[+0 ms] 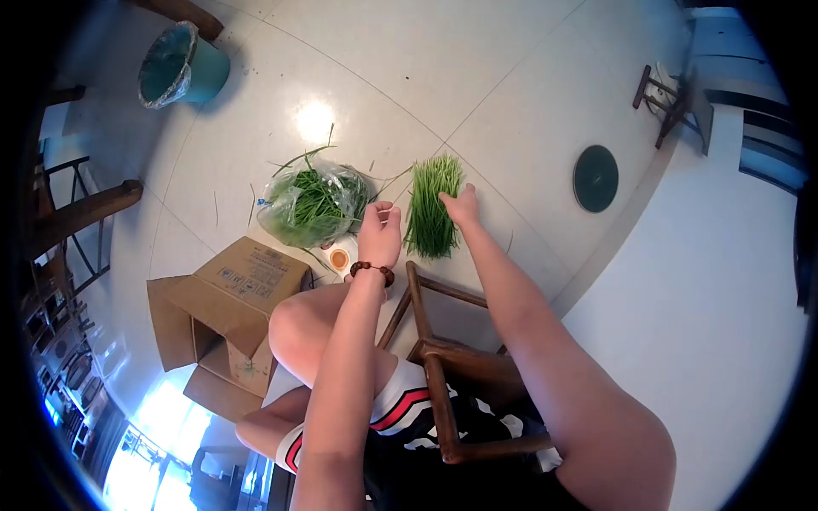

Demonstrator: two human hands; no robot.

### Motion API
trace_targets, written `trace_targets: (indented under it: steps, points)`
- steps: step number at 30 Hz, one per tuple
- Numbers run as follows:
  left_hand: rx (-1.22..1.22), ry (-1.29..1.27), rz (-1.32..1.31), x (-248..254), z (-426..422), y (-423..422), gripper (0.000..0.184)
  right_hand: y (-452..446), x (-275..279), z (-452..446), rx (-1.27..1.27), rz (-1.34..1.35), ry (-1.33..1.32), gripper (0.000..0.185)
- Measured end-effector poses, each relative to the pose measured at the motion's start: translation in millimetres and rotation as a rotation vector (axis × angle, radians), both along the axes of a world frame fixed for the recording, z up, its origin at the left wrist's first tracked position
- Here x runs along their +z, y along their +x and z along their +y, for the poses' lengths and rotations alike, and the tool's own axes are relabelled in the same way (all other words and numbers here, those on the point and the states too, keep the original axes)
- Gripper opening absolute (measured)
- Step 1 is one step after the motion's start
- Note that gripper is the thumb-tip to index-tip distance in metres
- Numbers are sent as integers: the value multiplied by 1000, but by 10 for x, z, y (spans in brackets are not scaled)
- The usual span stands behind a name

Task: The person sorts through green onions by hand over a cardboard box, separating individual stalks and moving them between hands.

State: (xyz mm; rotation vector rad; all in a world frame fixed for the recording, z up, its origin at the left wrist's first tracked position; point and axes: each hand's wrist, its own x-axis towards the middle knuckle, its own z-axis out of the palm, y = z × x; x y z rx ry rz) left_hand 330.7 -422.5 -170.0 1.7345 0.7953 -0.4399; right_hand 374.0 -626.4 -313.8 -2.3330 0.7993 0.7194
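Note:
A neat bundle of green chives (433, 213) with pale ends lies on the tiled floor. My right hand (463, 207) is at its right edge, thumb and fingers apart, the thumb against the stalks. Left of the bundle, my left hand (381, 237) is raised with its fingertips pinched together; a thin pale strand seems to show there, too small to name. A brown bead bracelet (372, 271) circles that wrist. Beyond it sits a clear plastic bag (285, 207) full of loose green chives (317, 198), some spilling out over the top.
An open cardboard box (247, 281) stands by my knee. A wooden stool (434, 366) is close in front of me. A lined green bin (204, 72) stands at the far left. A dark round disc (596, 179) lies near the right wall. Stray stalks litter the floor.

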Motion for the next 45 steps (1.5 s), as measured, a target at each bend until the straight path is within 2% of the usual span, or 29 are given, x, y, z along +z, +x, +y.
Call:
trace_targets:
  steps: [3, 6, 8, 9, 11, 13, 14, 15, 16, 17, 18, 19, 20, 22, 23, 25, 26, 27, 29, 30, 31, 32, 33, 34, 36, 41, 43, 44, 45]
  points:
    - [8, -14, -21, -205, 34, -36, 33, -23, -47, -31, 39, -49, 18, 91]
    - [-40, 23, -21, -125, 45, -26, 35, -182, -119, -145, 43, -103, 108, 85]
    - [-52, 41, -23, -137, 83, -54, 35, -265, -41, -193, 26, -130, 181, 82]
    - [-53, 10, -16, -301, 134, -122, 38, -293, 19, -215, -27, -104, 253, 79]
    - [-50, -17, -27, -237, 150, -137, 41, -319, 273, -149, -72, -94, 328, 75]
    - [288, -369, 238, 73, 65, -134, 64, -299, 973, 188, -3, -330, 491, 64]
    - [400, -498, 314, 141, -1, -156, 85, -274, 1515, 375, 179, -487, 468, 60]
    - [403, -620, 305, 329, -70, -175, 89, -288, 2008, 538, 362, -644, 441, 56]
    - [407, -741, 292, 588, -166, -183, 92, -375, 2255, 634, 477, -737, 554, 56]
    - [395, -916, -8, 831, -367, -158, 92, -422, 2407, 689, 597, -837, 668, 58]
    - [443, -950, -43, 841, -493, -134, 87, -469, 2236, 625, 766, -972, 668, 67]
    - [494, -986, -67, 848, -577, -157, 82, -434, 2217, 559, 775, -983, 672, 67]
    - [493, -982, -88, 1082, -592, -167, 82, -314, 2224, 504, 278, -452, 803, 73]
    - [346, -999, -423, 1637, -565, -165, 71, -249, 2162, 384, -379, -56, 872, 82]
    - [348, -995, -433, 1670, -560, -180, 71, -301, 2181, 395, -370, -57, 877, 82]
    - [-179, -145, -744, 1599, -532, -170, 67, -364, 2706, 563, -314, -130, 1334, 92]
    - [-321, 290, -765, 1296, -525, -229, 64, -396, 2945, 689, -372, -91, 1445, 95]
    - [-304, 306, -776, 1365, -415, -200, 64, -375, 3131, 747, -346, -89, 1454, 95]
    - [-124, 206, -251, 1515, -40, -133, 63, -304, 3448, 810, -48, -312, 1401, 86]
    - [-112, 306, -291, 1242, 211, -132, 59, -251, 3584, 828, 89, -434, 1392, 78]
    - [-118, 342, -467, 1380, 473, -197, 53, -226, 3644, 855, 107, -423, 1398, 78]
    - [-74, 379, -478, 1513, 652, -254, 50, -197, 3680, 890, 165, -421, 1328, 75]
    - [-31, 415, -489, 1612, 809, -309, 47, -176, 3689, 974, 223, -421, 1256, 71]
    - [-10, 419, -484, 1571, 936, -363, 47, -154, 3582, 1092, 164, -356, 1181, 64]
    - [288, 169, -372, 1384, 1172, -417, 42, -172, 3251, 1328, 245, -292, 1097, 62]
    - [359, 211, -168, 492, 1694, -834, 45, -186, 2321, 2002, 468, -128, 882, 56]
    - [236, 286, 144, 222, 1881, -947, 46, -150, 1850, 2299, 456, -58, 854, 57]
    - [276, 268, 7, 42, 1939, -976, 45, -166, 1618, 2428, 437, 2, 833, 58]
    - [277, 256, 27, -23, 2025, -1028, 45, -198, 1391, 2545, 433, 24, 822, 58]
